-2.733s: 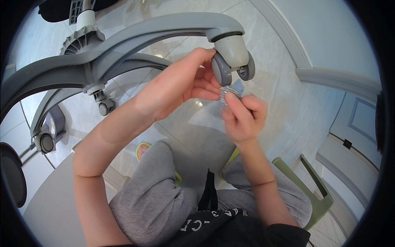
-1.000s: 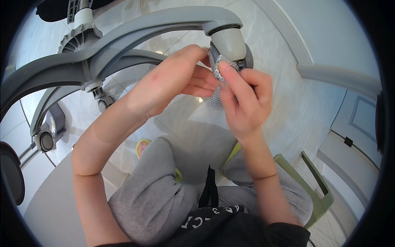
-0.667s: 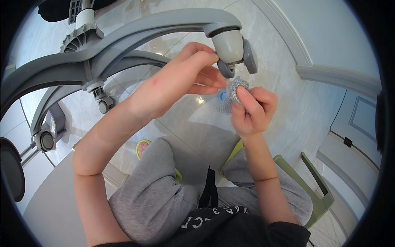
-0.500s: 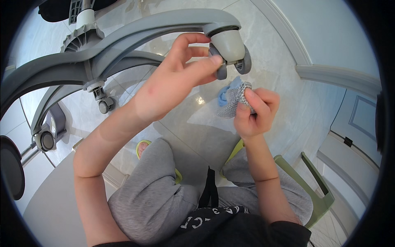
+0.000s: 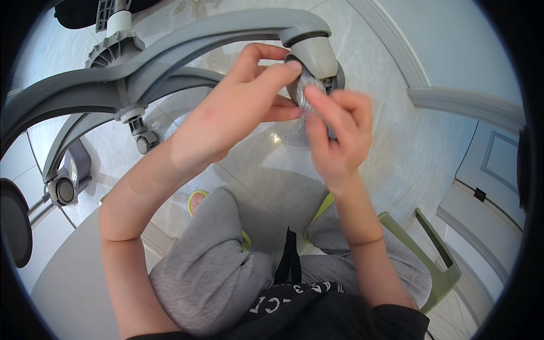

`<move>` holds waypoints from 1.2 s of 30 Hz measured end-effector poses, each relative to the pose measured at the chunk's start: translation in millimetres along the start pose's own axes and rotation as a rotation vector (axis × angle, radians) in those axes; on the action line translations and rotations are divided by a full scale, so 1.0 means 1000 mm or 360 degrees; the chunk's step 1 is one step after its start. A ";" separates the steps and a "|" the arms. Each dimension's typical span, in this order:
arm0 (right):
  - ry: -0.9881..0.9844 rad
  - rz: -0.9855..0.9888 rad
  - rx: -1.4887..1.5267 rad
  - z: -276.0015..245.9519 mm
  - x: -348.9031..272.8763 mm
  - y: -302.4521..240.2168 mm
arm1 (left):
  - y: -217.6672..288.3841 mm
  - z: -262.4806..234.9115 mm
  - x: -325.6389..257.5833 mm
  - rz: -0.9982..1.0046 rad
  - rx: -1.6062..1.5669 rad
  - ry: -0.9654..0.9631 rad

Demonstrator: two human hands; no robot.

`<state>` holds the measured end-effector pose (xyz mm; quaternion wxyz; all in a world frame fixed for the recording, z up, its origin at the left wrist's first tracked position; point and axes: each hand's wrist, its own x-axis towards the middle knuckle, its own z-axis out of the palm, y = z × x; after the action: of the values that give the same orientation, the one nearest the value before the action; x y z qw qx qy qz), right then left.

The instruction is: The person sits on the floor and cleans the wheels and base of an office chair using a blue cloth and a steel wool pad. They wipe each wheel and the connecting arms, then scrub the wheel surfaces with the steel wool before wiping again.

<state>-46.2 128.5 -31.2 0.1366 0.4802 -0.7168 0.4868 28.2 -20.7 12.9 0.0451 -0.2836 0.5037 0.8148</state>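
Note:
A grey five-star chair base (image 5: pixel 187 37) lies tipped in front of me, one leg reaching across to a caster (image 5: pixel 315 56) at upper middle. My left hand (image 5: pixel 252 85) grips that caster's left wheel, thumb on its near face and fingers behind. Pinched in my right hand (image 5: pixel 344 127) is a silvery-grey knitted cloth (image 5: pixel 296 135), pressed against the same wheel. The cloth's lower part hangs below the wheel. Motion smears the right fingertips, and the wheel is partly covered by cloth and fingers.
Other casters (image 5: pixel 147 141) sit on the base's legs at left. A green plastic stool (image 5: pixel 442 283) stands at lower right. The pale tiled floor (image 5: pixel 243 170) spreads beneath, bounded by a wall with a baseboard (image 5: pixel 396 56) at right. A dark round object (image 5: pixel 14 224) sits at far left.
My right hand has moved up and left, bringing the cloth from beside the caster onto its wheel. The left hand stays on the wheel, its thumb slightly higher. The cloth's blue part is now hidden.

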 end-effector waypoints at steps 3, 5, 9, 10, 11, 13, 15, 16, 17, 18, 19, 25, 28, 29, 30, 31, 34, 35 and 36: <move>0.0066 -0.0070 -0.0086 0.004 -0.028 0.005 | 0.003 0.005 0.003 -0.0020 0.0040 0.0045; 0.0115 -0.0087 -0.0089 0.008 -0.030 0.004 | 0.003 0.004 0.004 -0.0034 0.0067 0.0055; 0.0103 -0.0062 -0.0196 0.003 -0.001 -0.002 | 0.006 -0.004 0.006 -0.0052 0.0072 -0.0014; 0.0115 -0.0066 -0.0151 0.006 0.003 -0.001 | 0.006 -0.004 0.007 -0.0041 0.0056 0.0016; 0.0126 -0.0071 -0.0107 0.008 0.006 0.000 | 0.005 -0.005 0.008 -0.0043 0.0091 0.0025; 0.0176 -0.0070 -0.0104 0.008 -0.015 0.002 | 0.005 -0.005 0.009 -0.0042 0.0157 0.0042; 0.0226 -0.0105 -0.0101 0.008 -0.027 0.005 | 0.007 -0.004 0.008 -0.0051 0.0147 0.0030; 0.0245 -0.0128 -0.0093 0.011 -0.028 0.006 | 0.006 -0.005 0.008 -0.0068 0.0140 0.0030; 0.0264 -0.0151 -0.0085 0.014 -0.027 0.006 | 0.005 -0.007 0.010 -0.0076 0.0102 0.0005; 0.0227 -0.0120 -0.0095 0.013 -0.022 0.006 | 0.004 -0.009 0.011 -0.0085 0.0064 -0.0020; 0.0191 -0.0082 -0.0110 0.009 -0.007 0.001 | 0.001 -0.009 0.013 -0.0100 0.0027 -0.0051; 0.0186 -0.0044 -0.0163 0.007 -0.019 0.000 | 0.004 -0.008 0.013 -0.0005 0.0039 -0.0107; 0.0238 -0.0081 -0.0162 0.007 -0.021 0.002 | 0.002 -0.007 0.014 -0.0036 -0.0028 -0.0106; 0.0238 -0.0081 -0.0149 0.007 -0.016 0.001 | 0.001 -0.007 0.015 -0.0036 -0.0045 -0.0115; 0.0177 -0.0039 -0.0128 0.005 -0.007 -0.001 | -0.001 -0.009 0.017 -0.0037 -0.0063 -0.0124; 0.0116 0.0010 -0.0108 0.004 0.003 -0.005 | -0.002 -0.010 0.017 -0.0044 -0.0078 -0.0134; 0.0134 -0.0064 -0.0112 0.005 -0.011 0.002 | 0.002 -0.006 0.015 -0.0045 -0.0036 -0.0090; 0.0173 -0.0134 -0.0128 0.006 -0.020 0.008 | 0.001 -0.006 0.018 -0.0049 -0.0053 -0.0127; 0.0190 -0.0159 -0.0146 0.007 -0.026 0.012 | -0.001 -0.007 0.021 -0.0052 -0.0071 -0.0163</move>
<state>-41.1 137.5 -58.4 0.2251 0.4787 -0.7041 0.4738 13.7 -30.7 -0.7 0.0778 -0.2505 0.4777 0.8384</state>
